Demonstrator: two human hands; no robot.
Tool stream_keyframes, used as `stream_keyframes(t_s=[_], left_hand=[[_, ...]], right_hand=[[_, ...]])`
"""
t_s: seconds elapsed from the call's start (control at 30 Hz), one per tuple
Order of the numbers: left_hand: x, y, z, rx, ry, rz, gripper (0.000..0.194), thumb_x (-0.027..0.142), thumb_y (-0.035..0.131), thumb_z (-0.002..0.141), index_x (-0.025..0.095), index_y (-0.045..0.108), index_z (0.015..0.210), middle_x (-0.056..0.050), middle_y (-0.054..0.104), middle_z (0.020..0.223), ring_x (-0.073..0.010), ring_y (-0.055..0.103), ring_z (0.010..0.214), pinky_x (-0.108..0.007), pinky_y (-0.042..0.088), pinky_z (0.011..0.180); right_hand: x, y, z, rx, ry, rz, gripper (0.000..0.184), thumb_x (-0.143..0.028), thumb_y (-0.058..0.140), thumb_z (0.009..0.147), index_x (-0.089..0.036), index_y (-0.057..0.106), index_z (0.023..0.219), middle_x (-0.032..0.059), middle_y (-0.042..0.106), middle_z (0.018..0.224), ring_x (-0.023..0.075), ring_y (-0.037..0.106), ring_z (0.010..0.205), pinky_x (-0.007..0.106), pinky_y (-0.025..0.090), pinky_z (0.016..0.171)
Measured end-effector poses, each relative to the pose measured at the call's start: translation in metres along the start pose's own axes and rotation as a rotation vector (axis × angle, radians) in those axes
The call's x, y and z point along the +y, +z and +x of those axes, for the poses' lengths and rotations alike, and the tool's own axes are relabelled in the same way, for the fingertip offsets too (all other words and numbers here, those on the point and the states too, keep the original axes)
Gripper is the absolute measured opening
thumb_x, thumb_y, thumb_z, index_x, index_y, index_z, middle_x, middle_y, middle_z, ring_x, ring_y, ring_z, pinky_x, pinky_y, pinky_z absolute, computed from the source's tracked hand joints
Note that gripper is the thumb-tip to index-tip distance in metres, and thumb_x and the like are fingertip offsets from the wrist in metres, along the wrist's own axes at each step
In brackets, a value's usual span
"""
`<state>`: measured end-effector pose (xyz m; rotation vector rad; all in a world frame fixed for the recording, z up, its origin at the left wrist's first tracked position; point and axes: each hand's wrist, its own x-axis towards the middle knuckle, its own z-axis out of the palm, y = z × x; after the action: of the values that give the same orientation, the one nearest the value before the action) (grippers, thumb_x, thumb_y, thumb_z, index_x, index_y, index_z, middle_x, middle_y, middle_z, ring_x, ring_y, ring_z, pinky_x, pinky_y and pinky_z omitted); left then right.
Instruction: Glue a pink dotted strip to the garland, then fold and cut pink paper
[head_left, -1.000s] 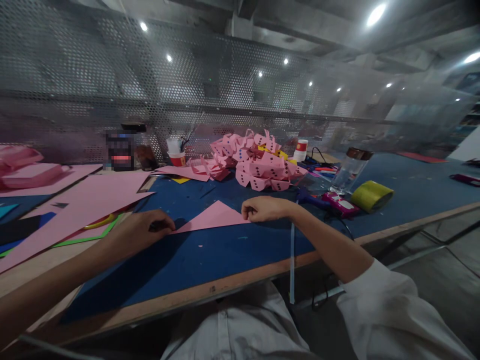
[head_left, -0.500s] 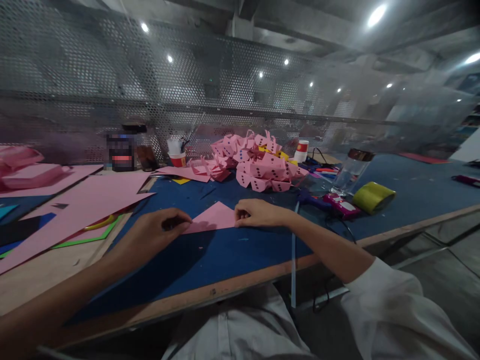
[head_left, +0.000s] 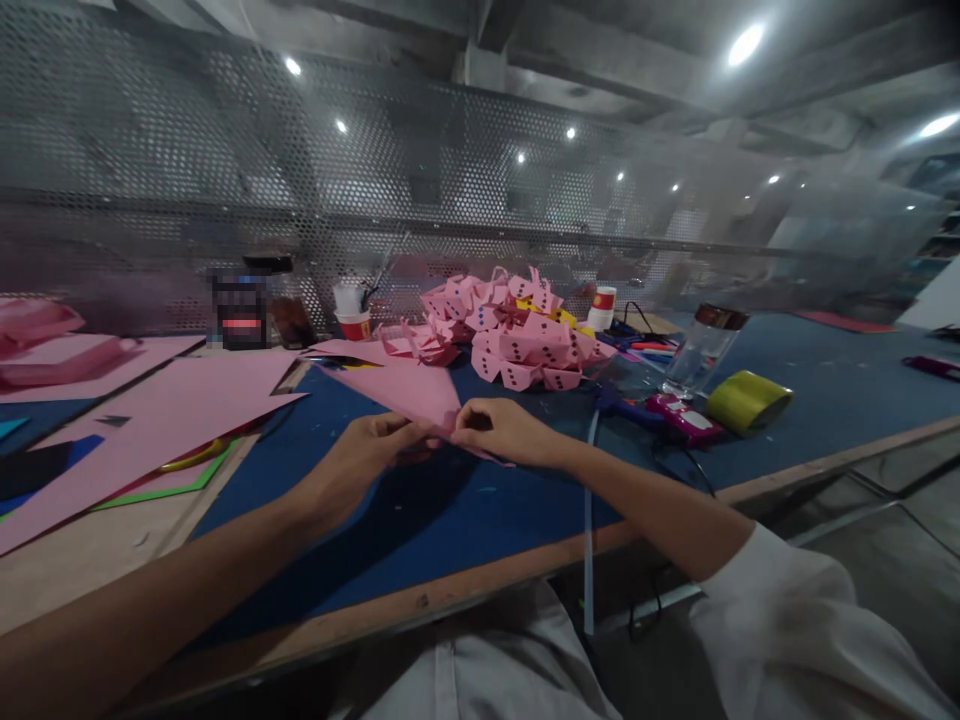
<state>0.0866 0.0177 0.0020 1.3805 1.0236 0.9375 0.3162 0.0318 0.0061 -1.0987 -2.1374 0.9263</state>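
Observation:
A folded sheet of pink paper [head_left: 416,388] is held up a little from the blue table surface, tilted, with a broad part reaching toward the back left and a narrow strip showing under my right hand. My left hand [head_left: 382,445] pinches its near edge, the thumb on top and the fingers beneath. Just beside it, my right hand [head_left: 499,430] grips the same paper with thumb and forefinger. The fingertips of both hands nearly meet at the near fold, and they hide part of it.
Behind the paper lies a heap of folded pink paper pieces [head_left: 536,345] with dark dots. At right stand a glass jar [head_left: 701,350], a yellow-green roll [head_left: 750,402] and a blue glue gun [head_left: 626,402]. Large pink sheets [head_left: 187,400] lie at left, paper cups [head_left: 352,312] at the back.
The pink paper, lying as a triangle before, has been lifted and turned, its broad part now toward the back left. My left hand has moved right, close to my right hand.

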Motion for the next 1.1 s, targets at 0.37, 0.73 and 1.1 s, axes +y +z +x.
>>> stream_keyframes(t_s=[0.37,0.73,1.1], left_hand=[[0.003,-0.005,0.007,0.016,0.009,0.003,0.034,0.051,0.086,0.070,0.018,0.079,0.077,-0.007,0.075,0.080,-0.0213,0.069,0.076,-0.037,0.059,0.084],[0.006,-0.022,0.015,0.107,0.108,-0.011,0.035,0.044,0.083,0.075,0.019,0.069,0.096,0.001,0.068,0.081,-0.0125,0.061,0.069,-0.026,0.052,0.070],[0.000,-0.032,0.020,-0.117,0.041,0.257,0.037,0.043,0.080,0.074,0.019,0.078,0.102,-0.004,0.076,0.088,-0.0173,0.065,0.072,-0.027,0.048,0.066]], right_hand=[[0.007,-0.011,0.012,0.398,-0.048,0.135,0.045,-0.054,0.070,0.086,-0.015,0.059,0.108,0.0071,0.067,0.102,0.0171,0.064,0.090,0.030,0.050,0.082],[0.003,-0.009,0.008,0.202,-0.115,0.183,0.036,-0.052,0.058,0.096,-0.018,0.060,0.085,0.0018,0.068,0.078,0.0154,0.063,0.067,0.029,0.050,0.069],[-0.007,-0.014,-0.005,0.414,-0.454,-0.475,0.028,-0.020,0.044,0.104,-0.023,0.060,0.126,0.0098,0.064,0.130,0.0230,0.053,0.126,0.041,0.037,0.109]])
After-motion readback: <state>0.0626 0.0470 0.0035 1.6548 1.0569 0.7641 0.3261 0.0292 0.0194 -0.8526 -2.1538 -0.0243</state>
